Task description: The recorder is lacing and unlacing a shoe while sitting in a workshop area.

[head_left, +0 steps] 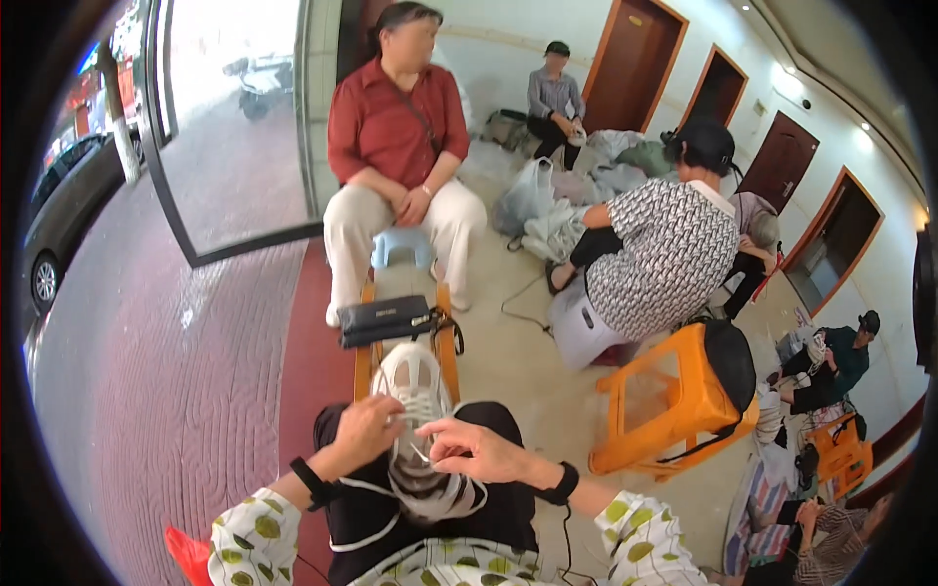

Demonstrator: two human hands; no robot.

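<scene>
A white sneaker [412,373] rests on my lap, its toe pointing away from me. White lace runs across its front, and a long loose shoelace [376,540] trails over my dark trousers. At the sneaker's left side, my left hand [365,430] has its fingertips closed on the lace. From the right, my right hand [479,453] reaches over the tongue area, thumb and forefinger pinching a piece of lace beside the eyelets. Each wrist carries a black band.
Just beyond the sneaker, a black zip pouch [386,320] lies on an orange stool [449,367]. Another orange stool [674,400] with a black bag stands to the right. A seated person in red [396,127] faces me; others sit among plastic bags [557,200]. A glass door [230,146] is at left.
</scene>
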